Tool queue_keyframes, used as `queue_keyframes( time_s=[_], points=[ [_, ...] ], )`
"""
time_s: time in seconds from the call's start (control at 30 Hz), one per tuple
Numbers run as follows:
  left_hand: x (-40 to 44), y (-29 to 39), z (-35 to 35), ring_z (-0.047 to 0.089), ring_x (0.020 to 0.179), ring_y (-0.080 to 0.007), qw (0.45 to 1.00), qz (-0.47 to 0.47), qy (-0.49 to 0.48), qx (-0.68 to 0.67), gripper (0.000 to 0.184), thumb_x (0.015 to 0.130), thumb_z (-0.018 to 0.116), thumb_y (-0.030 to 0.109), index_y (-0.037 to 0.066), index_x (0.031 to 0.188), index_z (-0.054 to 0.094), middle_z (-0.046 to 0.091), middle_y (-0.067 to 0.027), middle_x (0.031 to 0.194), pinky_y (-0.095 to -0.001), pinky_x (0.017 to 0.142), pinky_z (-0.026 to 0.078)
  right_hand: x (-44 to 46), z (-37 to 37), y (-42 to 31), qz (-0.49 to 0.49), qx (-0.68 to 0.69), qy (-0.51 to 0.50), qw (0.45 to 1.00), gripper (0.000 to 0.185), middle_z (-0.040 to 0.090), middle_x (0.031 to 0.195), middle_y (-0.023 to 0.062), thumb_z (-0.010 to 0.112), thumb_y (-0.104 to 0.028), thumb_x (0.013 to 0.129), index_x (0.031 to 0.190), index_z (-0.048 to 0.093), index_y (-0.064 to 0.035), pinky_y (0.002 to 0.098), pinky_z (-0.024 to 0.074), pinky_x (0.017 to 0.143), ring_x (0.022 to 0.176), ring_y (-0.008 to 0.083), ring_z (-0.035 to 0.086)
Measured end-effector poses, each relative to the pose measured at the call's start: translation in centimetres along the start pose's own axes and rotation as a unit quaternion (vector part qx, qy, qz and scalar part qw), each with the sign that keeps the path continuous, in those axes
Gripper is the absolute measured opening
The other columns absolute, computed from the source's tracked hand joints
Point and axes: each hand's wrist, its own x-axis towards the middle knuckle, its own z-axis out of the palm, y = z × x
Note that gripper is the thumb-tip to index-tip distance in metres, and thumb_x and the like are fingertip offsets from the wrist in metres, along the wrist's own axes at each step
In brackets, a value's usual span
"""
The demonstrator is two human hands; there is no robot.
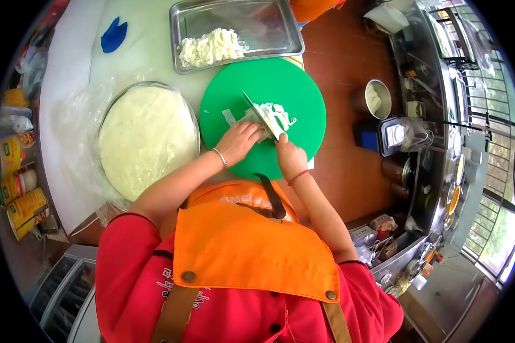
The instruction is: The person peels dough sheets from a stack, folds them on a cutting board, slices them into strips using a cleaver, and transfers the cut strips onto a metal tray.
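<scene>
My right hand [290, 155] is closed round the handle of a kitchen knife [260, 114], whose blade points away to the upper left. Beneath the blade, on a round green cutting board [229, 86], lies a small heap of white cut strips [280, 116]; their exact kind I cannot make out. With its fingers together, my left hand [238, 143] presses a white food piece [264, 135] on the board, close to the blade's left side. A thin pale slice [229, 117] lies apart, just beyond my left fingers.
A metal tray [263, 28] with more white strips [213, 48] stands beyond the board. To the left is a round pan of pale dough [146, 137] under plastic film. A blue cloth-like piece [114, 35] lies farther back. Shelves with a metal pot [379, 98] line the right.
</scene>
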Motion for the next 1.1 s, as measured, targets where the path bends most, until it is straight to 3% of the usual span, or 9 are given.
queue_keyframes(
  time_s=[0.17, 0.27, 0.37, 0.47, 0.63, 0.87, 0.97, 1.1],
  points=[
    [-0.7, 0.0, 1.1, 0.053, 0.116, -0.0290, 1.000, -0.022, 0.009, 0.002, 0.034, 0.083, 0.054, 0.007, 0.000, 0.116, 0.060, 0.058, -0.0114, 0.120, -0.0395, 0.100, 0.043, 0.1, -2.0, 0.9, 0.002, 0.028, 0.014, 1.000, 0.025, 0.064, 0.065, 0.0176, 0.053, -0.026, 0.100, 0.096, 0.044, -0.0032, 0.0455, 0.0514, 0.050, 0.059, 0.0357, 0.065],
    [-1.2, 0.1, 0.7, 0.053, 0.117, -0.0281, 0.999, -0.027, 0.005, -0.027, 0.034, 0.083, 0.056, 0.009, 0.002, 0.115, 0.062, 0.060, -0.0100, 0.120, -0.0397, 0.100, 0.043, -1.0, -4.9, -0.2, -0.018, -0.017, -0.026, 0.999, 0.024, 0.065, 0.066, 0.0171, 0.052, -0.025, 0.101, 0.096, 0.044, -0.0033, 0.0450, 0.0518, 0.051, 0.060, 0.0351, 0.066],
    [-0.9, 0.2, 0.4, 0.053, 0.115, -0.0277, 0.999, -0.019, -0.028, -0.029, 0.030, 0.082, 0.056, 0.008, 0.003, 0.110, 0.063, 0.060, -0.0095, 0.117, -0.0392, 0.098, 0.044, -1.2, -0.1, 0.5, -0.063, -0.037, -0.004, 0.997, 0.024, 0.065, 0.067, 0.0165, 0.050, -0.026, 0.101, 0.095, 0.044, -0.0037, 0.0450, 0.0516, 0.051, 0.060, 0.0353, 0.066],
    [-0.5, -0.2, 0.7, 0.055, 0.112, -0.0279, 0.998, -0.009, -0.053, -0.024, 0.026, 0.081, 0.056, 0.007, 0.004, 0.106, 0.064, 0.061, -0.0093, 0.115, -0.0395, 0.097, 0.045, 0.4, 1.0, -1.0, -0.030, -0.043, -0.005, 0.999, 0.025, 0.065, 0.067, 0.0164, 0.050, -0.027, 0.102, 0.095, 0.044, -0.0041, 0.0452, 0.0517, 0.051, 0.061, 0.0354, 0.066],
    [-1.2, -0.6, 0.1, 0.055, 0.110, -0.0277, 0.999, -0.001, -0.031, -0.036, 0.026, 0.081, 0.056, 0.007, 0.004, 0.106, 0.064, 0.061, -0.0098, 0.114, -0.0396, 0.096, 0.044, -0.7, -3.0, -1.4, -0.038, -0.003, 0.001, 0.999, 0.026, 0.065, 0.066, 0.0176, 0.049, -0.028, 0.102, 0.096, 0.044, -0.0039, 0.0466, 0.0513, 0.050, 0.059, 0.0368, 0.065],
    [-1.2, -1.5, 0.6, 0.055, 0.111, -0.0290, 0.997, -0.005, -0.076, -0.025, 0.028, 0.079, 0.058, 0.007, 0.004, 0.106, 0.064, 0.061, -0.0111, 0.113, -0.0406, 0.096, 0.044, -1.2, -0.8, -1.5, -0.021, 0.001, -0.038, 0.999, 0.025, 0.065, 0.067, 0.0168, 0.050, -0.027, 0.102, 0.096, 0.044, -0.0039, 0.0463, 0.0510, 0.050, 0.059, 0.0359, 0.065],
    [-2.0, -1.4, 0.3, 0.055, 0.109, -0.0286, 0.999, -0.009, -0.002, -0.052, 0.026, 0.079, 0.058, 0.006, 0.004, 0.104, 0.064, 0.062, -0.0108, 0.112, -0.0400, 0.094, 0.045, -1.2, -2.5, -1.8, -0.049, -0.005, 0.001, 0.999, 0.025, 0.064, 0.065, 0.0158, 0.050, -0.027, 0.102, 0.095, 0.044, -0.0032, 0.0444, 0.0508, 0.048, 0.056, 0.0351, 0.064],
    [-1.8, -1.3, 0.3, 0.056, 0.108, -0.0294, 0.999, -0.009, -0.011, -0.044, 0.026, 0.077, 0.059, 0.005, 0.004, 0.103, 0.064, 0.062, -0.0110, 0.112, -0.0405, 0.094, 0.045, -1.6, 0.2, -1.7, -0.046, -0.009, -0.032, 0.998, 0.027, 0.065, 0.067, 0.0160, 0.052, -0.028, 0.100, 0.098, 0.045, -0.0023, 0.0454, 0.0516, 0.051, 0.059, 0.0351, 0.065]
  ],
)
